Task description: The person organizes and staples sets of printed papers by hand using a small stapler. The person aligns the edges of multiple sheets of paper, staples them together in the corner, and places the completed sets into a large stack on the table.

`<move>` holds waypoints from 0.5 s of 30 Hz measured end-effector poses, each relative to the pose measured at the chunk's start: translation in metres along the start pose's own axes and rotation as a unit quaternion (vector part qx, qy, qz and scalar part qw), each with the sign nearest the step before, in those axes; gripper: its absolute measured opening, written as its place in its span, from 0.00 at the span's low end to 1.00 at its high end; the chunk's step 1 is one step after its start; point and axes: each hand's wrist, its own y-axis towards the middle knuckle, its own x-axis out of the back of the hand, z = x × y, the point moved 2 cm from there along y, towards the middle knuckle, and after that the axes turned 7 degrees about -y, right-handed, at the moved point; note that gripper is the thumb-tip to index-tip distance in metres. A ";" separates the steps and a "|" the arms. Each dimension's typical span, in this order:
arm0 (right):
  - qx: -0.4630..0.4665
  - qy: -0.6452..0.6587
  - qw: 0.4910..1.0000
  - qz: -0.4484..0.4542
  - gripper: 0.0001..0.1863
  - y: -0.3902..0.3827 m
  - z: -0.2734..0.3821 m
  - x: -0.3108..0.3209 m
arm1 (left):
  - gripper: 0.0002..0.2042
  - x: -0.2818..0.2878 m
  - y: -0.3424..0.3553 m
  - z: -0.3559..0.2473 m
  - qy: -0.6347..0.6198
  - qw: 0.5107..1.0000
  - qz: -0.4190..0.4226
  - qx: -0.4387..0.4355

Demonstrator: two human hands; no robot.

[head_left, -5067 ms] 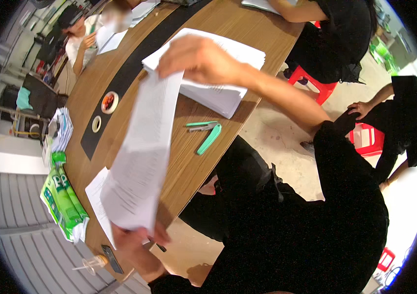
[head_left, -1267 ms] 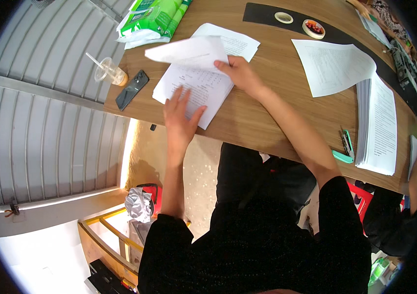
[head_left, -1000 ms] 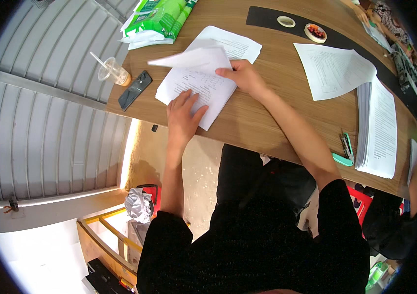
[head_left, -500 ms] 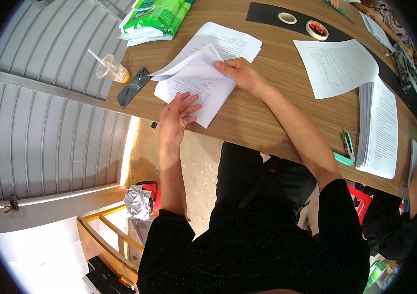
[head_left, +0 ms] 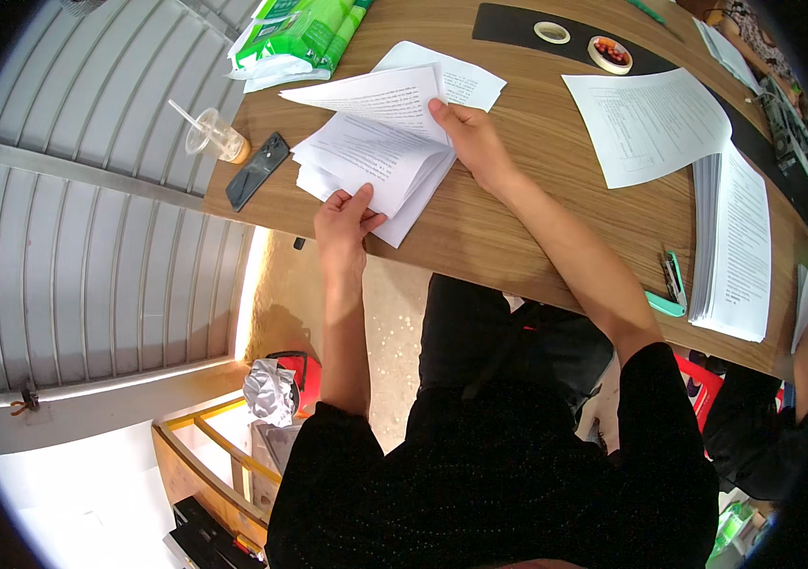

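Note:
My right hand (head_left: 475, 152) grips raised printed sheets (head_left: 361, 93) at their right side, thumb on top. Below it, my left hand (head_left: 339, 228) pinches the lower edge of the curled middle sheets (head_left: 357, 147) with thumb and fingers. More pages lie under them on the wooden table (head_left: 518, 228). Behind is another printed paper pile (head_left: 475, 81). A dark phone (head_left: 258, 172) and a clear cup with straw and brown drink (head_left: 219, 137) stand left of the papers.
A thick paper stack (head_left: 734, 251), loose sheet (head_left: 646, 128) and teal stapler (head_left: 665, 302) lie at right. Behind are tape rolls (head_left: 551, 27), a dark strip (head_left: 499, 24) and green packages (head_left: 295, 38). Other people sit at the far right (head_left: 807, 346). The table's front edge crosses my forearms.
My left hand has gone from spread fingers to pinching the lower sheets. My right hand has raised the upper sheets, which now fan apart. The view has turned since the earliest frame.

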 end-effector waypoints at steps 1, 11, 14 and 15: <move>-0.011 -0.062 0.997 0.035 0.20 -0.001 0.003 0.000 | 0.06 -0.002 0.000 -0.002 0.022 0.999 -0.032 -0.012; 0.118 -0.285 0.950 0.041 0.16 0.007 -0.004 0.005 | 0.12 -0.027 0.003 -0.009 0.064 0.993 -0.061 -0.080; 0.071 -0.197 0.976 -0.053 0.14 0.014 -0.004 0.011 | 0.11 -0.016 0.000 -0.007 0.069 0.993 -0.070 -0.058; 0.063 -0.087 0.990 -0.087 0.13 0.016 -0.004 0.014 | 0.10 -0.013 -0.001 -0.005 0.063 0.995 -0.069 -0.042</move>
